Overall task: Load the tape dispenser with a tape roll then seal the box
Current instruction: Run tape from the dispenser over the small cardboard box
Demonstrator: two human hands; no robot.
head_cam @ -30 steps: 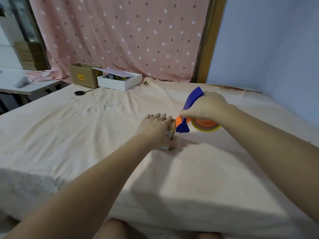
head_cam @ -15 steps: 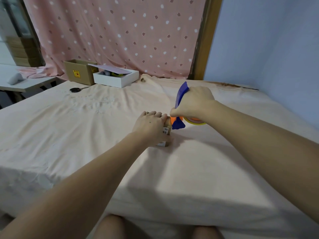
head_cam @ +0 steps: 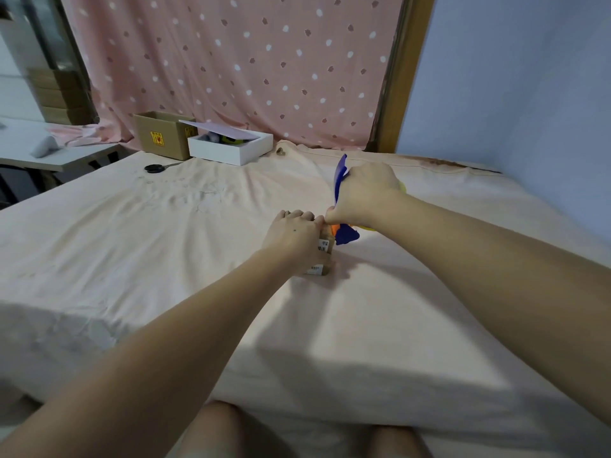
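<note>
A small brown cardboard box (head_cam: 322, 251) with white barcode labels sits on the pale bed sheet near the middle. My left hand (head_cam: 292, 236) lies flat over the box's top and left side, pressing it down and hiding most of it. My right hand (head_cam: 362, 196) grips the handle of a blue and orange tape dispenser (head_cam: 344, 231). The handle stands tilted nearly upright and the dispenser's blue front end touches the box's far right top edge. A sliver of the yellowish tape roll (head_cam: 401, 188) shows behind my right hand.
A brown carton (head_cam: 162, 135) and a white box (head_cam: 231, 150) with a loose lid stand at the bed's far left. Black scissors (head_cam: 158, 167) lie in front of them. A white table (head_cam: 49, 157) is at the left; a blue wall runs along the right.
My right hand has tipped the dispenser handle more upright and brought its front end leftward against the box. My left hand has stayed on the box.
</note>
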